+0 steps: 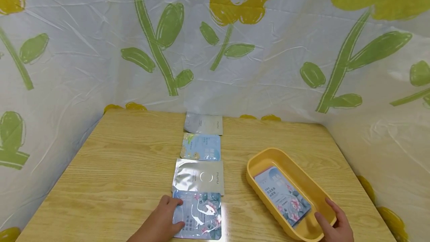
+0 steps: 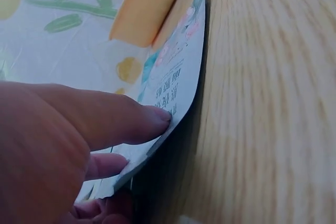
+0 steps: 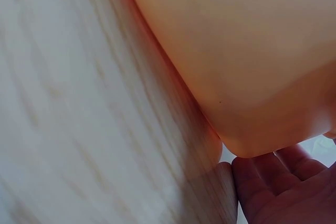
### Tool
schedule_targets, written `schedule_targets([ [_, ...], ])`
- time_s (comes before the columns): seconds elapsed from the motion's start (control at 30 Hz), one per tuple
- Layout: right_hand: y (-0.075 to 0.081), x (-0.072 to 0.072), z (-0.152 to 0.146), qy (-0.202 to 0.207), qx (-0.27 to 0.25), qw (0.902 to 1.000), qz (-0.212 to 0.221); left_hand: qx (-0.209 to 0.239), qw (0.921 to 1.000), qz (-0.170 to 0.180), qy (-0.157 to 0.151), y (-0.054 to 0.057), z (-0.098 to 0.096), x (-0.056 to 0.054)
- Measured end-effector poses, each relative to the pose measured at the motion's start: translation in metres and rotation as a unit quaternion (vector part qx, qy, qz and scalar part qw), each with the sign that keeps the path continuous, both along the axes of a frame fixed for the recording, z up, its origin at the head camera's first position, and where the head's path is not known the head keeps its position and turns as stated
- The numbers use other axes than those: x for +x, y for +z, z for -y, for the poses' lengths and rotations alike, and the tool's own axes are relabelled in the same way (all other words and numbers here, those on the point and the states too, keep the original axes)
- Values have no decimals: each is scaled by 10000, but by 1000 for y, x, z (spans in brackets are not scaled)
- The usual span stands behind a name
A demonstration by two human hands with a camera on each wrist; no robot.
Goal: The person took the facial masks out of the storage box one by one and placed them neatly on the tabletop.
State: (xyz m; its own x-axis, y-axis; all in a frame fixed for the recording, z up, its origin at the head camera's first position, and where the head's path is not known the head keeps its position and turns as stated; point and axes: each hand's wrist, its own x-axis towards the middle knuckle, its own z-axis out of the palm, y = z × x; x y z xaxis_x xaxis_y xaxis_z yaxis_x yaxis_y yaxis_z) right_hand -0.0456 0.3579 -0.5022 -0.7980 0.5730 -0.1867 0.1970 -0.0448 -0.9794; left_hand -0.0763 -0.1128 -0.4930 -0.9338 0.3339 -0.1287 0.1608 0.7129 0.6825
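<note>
Bare left hand (image 1: 164, 216) enters at the lower edge of the head view with a short length of bare forearm (image 1: 141, 235) behind it; index finger (image 1: 177, 201) and thumb (image 2: 126, 116) point rightward, tips apart, and the left wrist view shows a pinch, other fingers partly hidden underneath. Bare right hand (image 1: 338, 227), lower right, well apart from the left: thumb and fingers opposed in a grip, several fingers side by side in the right wrist view.

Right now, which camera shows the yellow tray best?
The head view: it shows the yellow tray nearly whole, with a flowered packet inside. The left wrist view catches part of its outer wall; the right wrist view, its outside close up.
</note>
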Motion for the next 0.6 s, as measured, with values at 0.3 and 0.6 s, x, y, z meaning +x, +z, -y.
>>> schedule_targets([
  [0.3,0,1,-1,64,-8,10000,10,-186,9995,-269,53,3,2,3],
  [0.6,-1,2,-2,129,128,9998,28,-229,9996,-181,-20,4,3,5],
])
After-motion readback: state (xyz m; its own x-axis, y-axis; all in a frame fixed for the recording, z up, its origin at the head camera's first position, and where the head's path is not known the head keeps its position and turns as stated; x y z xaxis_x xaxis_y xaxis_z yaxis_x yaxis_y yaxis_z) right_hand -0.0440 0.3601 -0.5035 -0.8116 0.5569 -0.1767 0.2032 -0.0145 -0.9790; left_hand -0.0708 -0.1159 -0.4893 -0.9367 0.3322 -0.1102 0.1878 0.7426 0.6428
